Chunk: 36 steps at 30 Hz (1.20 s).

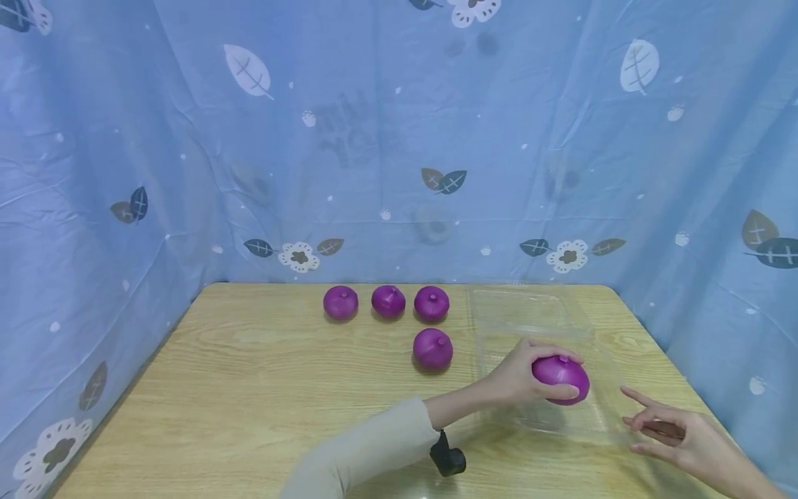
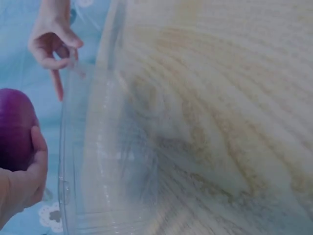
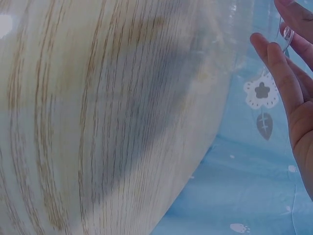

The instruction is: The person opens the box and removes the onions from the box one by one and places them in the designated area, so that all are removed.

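Observation:
My left hand [image 1: 519, 374] grips a purple onion [image 1: 564, 382], thumb on the near side and fingers over the far side. This onion is held above the clear plastic box [image 1: 548, 420] at the table's right; in the left wrist view it shows at the left edge. My right hand [image 1: 688, 438] is at the box's near right corner, its index finger extended. In the right wrist view a clear plastic corner [image 3: 287, 35] lies between its thumb and fingers, and the hand seems to pinch it.
Several more purple onions stand left of the box: a back row including one onion [image 1: 340, 303], and a single onion [image 1: 433, 348] nearer. The box's clear lid [image 1: 520, 308] lies open behind it. A blue patterned curtain [image 1: 374, 138] surrounds the wooden table [image 1: 262, 388].

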Each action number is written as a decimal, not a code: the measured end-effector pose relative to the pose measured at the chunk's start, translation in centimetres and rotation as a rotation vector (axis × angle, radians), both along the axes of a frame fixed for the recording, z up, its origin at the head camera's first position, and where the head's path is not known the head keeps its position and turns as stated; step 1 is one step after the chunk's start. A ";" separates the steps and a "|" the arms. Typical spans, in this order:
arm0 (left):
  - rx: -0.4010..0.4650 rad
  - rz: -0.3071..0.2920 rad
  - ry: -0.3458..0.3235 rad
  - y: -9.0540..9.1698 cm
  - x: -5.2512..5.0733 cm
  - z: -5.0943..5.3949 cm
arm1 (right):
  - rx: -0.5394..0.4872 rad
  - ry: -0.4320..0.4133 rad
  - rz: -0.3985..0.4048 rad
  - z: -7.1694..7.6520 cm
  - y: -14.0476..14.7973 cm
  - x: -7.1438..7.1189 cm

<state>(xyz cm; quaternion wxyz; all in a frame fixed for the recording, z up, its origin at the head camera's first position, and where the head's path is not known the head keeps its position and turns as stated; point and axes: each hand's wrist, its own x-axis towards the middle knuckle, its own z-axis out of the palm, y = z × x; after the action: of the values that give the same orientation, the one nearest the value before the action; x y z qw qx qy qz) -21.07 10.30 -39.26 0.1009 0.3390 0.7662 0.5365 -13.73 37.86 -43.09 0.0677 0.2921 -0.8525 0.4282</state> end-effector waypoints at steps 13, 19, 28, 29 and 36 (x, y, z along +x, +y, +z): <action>-0.035 0.040 0.040 -3.5 0.8 2.3 | -0.008 0.003 0.006 -0.2 -0.1 -0.1; -0.004 0.050 0.024 -5.5 0.7 2.9 | -0.021 -0.036 0.031 -0.1 0.2 -0.2; 0.026 0.062 -0.041 -7.3 0.2 2.4 | 0.029 -0.023 -0.044 0.0 0.3 0.2; 0.032 0.062 -0.047 -7.5 0.2 2.3 | 0.027 -0.023 -0.040 0.0 0.3 0.2; 0.056 0.072 -0.082 -9.6 -0.3 2.3 | 0.006 -0.058 -0.007 0.0 0.4 0.0</action>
<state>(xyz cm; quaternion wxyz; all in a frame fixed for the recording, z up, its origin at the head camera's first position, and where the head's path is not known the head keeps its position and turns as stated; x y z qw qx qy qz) -21.41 0.75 -37.01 0.1032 0.2916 0.7579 0.5744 -13.77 38.24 -43.13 0.0435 0.2766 -0.8564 0.4337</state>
